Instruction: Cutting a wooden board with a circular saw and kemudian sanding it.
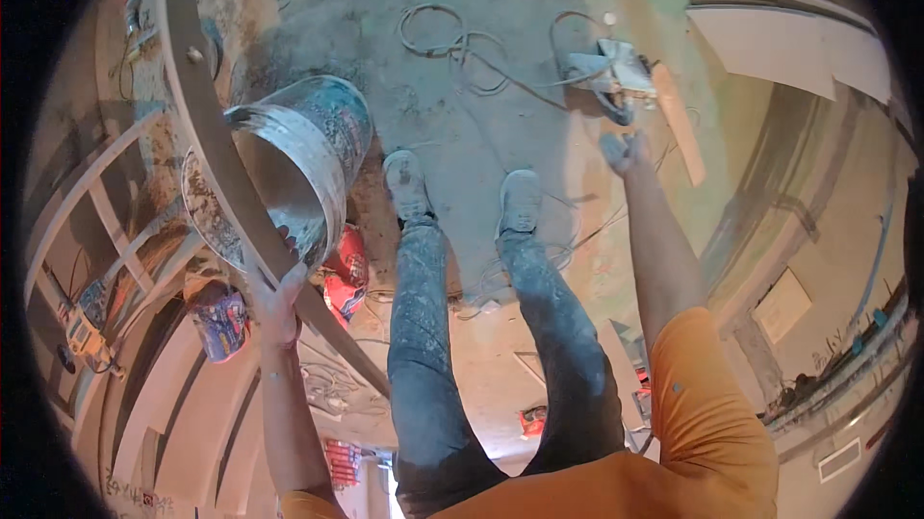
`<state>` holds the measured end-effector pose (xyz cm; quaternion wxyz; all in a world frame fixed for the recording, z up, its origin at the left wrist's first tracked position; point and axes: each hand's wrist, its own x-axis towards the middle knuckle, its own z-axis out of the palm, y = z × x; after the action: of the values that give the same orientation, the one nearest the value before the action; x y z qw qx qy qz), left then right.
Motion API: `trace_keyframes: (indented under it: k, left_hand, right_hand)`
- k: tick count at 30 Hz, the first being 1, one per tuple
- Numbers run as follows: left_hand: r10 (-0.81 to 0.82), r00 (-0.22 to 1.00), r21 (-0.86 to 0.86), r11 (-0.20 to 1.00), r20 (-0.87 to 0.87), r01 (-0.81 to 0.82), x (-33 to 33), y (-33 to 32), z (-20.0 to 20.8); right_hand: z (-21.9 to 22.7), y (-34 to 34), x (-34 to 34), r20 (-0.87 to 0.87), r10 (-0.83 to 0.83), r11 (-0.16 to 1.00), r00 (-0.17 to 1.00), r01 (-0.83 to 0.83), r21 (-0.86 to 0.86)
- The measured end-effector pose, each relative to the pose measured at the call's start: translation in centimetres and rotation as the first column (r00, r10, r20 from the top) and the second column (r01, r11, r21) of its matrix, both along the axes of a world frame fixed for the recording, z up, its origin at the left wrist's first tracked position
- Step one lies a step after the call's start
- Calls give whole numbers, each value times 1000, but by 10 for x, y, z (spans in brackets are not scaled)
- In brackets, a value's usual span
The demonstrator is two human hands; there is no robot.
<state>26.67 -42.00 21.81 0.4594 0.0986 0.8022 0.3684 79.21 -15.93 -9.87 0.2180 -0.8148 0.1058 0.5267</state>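
In my left hand (274, 303) is a long grey straightedge bar (219, 134), with my fingers closed round its lower part. The bar runs from the top edge down toward my left leg and crosses in front of a large plaster-smeared bucket (342, 125). That bucket lies tilted, its mouth toward me. My right hand (626, 151) is stretched out to the right, its dusty fingers apart and seemingly holding nothing. Just beyond it lie a pale, dirty tool-like object (621, 67), whose exact kind I cannot make out, and a light wooden strip (680, 125).
A looped cable (462, 43) lies on the dusty floor ahead of my shoes (521, 200). Red bags (346, 274) and a blue bag (219, 322) stand by the bucket. A yellow device (85, 338) is at far left, near a pale ladder-like frame (106, 211).
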Motion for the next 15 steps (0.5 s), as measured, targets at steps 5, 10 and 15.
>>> trace_keyframes:
  k: [5,10,15]
  left_hand:
    - [-151,986,-34,987,76,154,1,-2,-29]
    - [-145,984,-40,988,102,150,-24,-11,-15]
    - [-139,988,-39,989,64,142,-23,53,-5]
  right_hand:
    - [-85,66,134,-796,86,889,599,314,332]
    - [-113,65,96,-448,-78,942,890,213,259]
    - [-74,116,75,-476,-146,915,867,302,269]
